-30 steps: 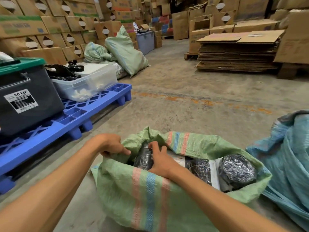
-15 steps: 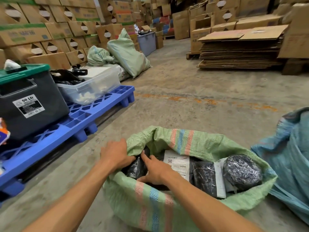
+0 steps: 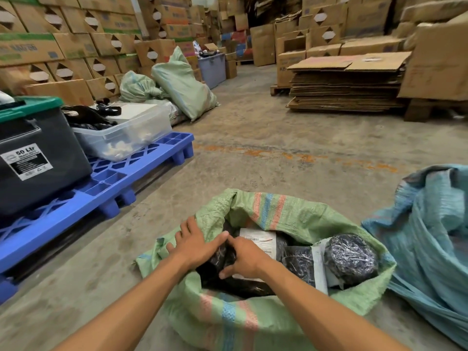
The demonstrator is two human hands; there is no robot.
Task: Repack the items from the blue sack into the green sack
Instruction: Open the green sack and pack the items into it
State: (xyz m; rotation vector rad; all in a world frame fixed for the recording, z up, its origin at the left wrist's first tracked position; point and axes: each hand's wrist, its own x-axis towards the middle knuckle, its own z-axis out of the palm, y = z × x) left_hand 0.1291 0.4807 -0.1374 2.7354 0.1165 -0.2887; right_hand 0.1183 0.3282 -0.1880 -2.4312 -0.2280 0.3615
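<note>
Green woven plastic forms the green sack [image 3: 253, 323], which is seen from the head view lying open-mouthed on the concrete floor [image 3: 278, 153] and is taken as the landmark. Two hands are seen at its mouth. The left hand [image 3: 195, 243] is laid flat, fingers straight and spread, over the sack's left rim, with its thumb reaching onto a black parcel [image 3: 222, 257] inside. The right hand [image 3: 247, 257] is set on the same black parcel, fingers bent around it and the forefinger extended toward the left thumb. Four wrapped items can be counted inside the sack: the black parcel under the hands, a white-labelled packet [image 3: 260, 240] just behind the right hand, a flat dark packet [image 3: 301, 262] to the right of it, and a round bubble-wrapped bundle [image 3: 350, 257] at the sack's right edge. One blue sack [image 3: 430, 236] is slumped just right of the green sack, touching it. Left of the green sack, one blue pallet [image 3: 101, 191] is seen carrying two bins. Beyond the green sack, two further green bags [image 3: 182, 82] are leaned against stacked cartons, and one pile of flattened cardboard [image 3: 347, 84] is seen far to the right.
</note>
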